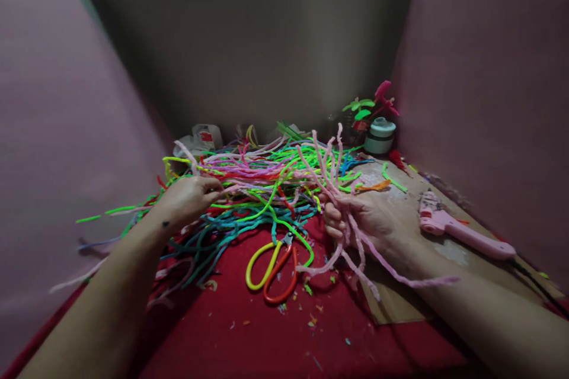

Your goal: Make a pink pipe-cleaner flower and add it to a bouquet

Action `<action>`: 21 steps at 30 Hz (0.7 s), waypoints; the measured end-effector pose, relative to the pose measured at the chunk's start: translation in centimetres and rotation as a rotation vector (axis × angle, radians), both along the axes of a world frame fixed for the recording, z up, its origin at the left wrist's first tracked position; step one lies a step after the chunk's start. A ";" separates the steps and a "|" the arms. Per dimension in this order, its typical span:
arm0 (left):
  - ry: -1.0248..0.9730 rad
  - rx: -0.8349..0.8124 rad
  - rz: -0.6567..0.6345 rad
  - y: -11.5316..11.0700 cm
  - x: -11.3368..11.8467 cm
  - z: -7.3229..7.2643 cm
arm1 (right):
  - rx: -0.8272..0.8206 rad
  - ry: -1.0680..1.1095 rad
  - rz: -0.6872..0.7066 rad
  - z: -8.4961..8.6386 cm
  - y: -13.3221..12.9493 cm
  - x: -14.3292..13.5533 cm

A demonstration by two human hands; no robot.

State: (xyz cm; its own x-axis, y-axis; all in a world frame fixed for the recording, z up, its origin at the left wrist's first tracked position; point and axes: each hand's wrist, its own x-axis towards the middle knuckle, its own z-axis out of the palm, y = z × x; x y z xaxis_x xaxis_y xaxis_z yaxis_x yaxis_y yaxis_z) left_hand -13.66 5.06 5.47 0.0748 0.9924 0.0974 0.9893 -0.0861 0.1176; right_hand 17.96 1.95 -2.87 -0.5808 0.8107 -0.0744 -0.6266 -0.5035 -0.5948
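Note:
A large heap of colourful fuzzy stems (262, 189) lies across the red cloth. At its left side is my left hand (191, 198), its thumb and fingers pinched on a pale pink stem. On the right, my right hand (355, 219) is wrapped round a bundle of light pink stems (331, 180), which fan out above and below the fist. Between the hands, scissors (278, 272) with one yellow and one red handle lie on the cloth, their blades under the stems.
A pink glue gun (466, 234) rests on a cardboard sheet (400, 302) at right. Behind stand a lidded jar (380, 135) and stem flowers (362, 108). Small scraps dot the red cloth (249, 349). Pink walls rise on both sides.

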 end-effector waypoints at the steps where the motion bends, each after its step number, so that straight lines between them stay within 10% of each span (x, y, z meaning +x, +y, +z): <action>1: -0.003 -0.025 -0.012 -0.2 0.0 0.1 | 0.005 -0.004 0.002 0.0 0.0 0.0; 14: -0.009 -0.046 -0.032 -1.9 -0.2 1.0 | 0.047 -0.074 -0.020 0.2 -0.6 -0.4; 21: -0.673 -0.360 -0.126 -4.0 0.6 0.9 | -0.003 -0.147 -0.014 1.2 -0.9 -2.7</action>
